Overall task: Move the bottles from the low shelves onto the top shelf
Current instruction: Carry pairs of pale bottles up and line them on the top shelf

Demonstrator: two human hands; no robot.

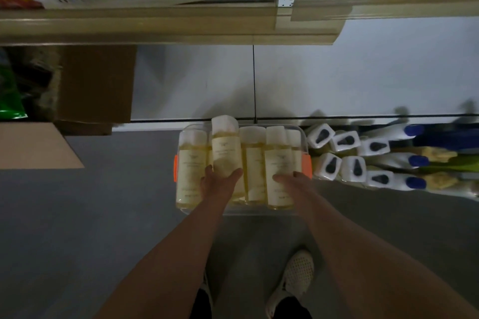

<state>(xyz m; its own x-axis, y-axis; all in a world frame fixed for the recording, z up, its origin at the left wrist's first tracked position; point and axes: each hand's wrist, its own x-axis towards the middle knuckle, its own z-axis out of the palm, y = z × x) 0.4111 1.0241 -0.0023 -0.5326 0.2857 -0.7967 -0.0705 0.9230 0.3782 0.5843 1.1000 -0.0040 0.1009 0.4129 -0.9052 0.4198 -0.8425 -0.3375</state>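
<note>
Reaching into the clear bin (298, 211) at six o'clock, the left hand (220, 179) wraps a raised yellow bottle (225, 147); its long axis points to twelve. The right hand (290, 180) grips the capped bottle (277, 163) at three o'clock.

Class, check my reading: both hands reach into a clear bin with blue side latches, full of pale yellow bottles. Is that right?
Not quite. The head view shows the clear bin has orange side latches, not blue. Otherwise correct: the left hand and right hand reach in among the pale yellow bottles.
</note>
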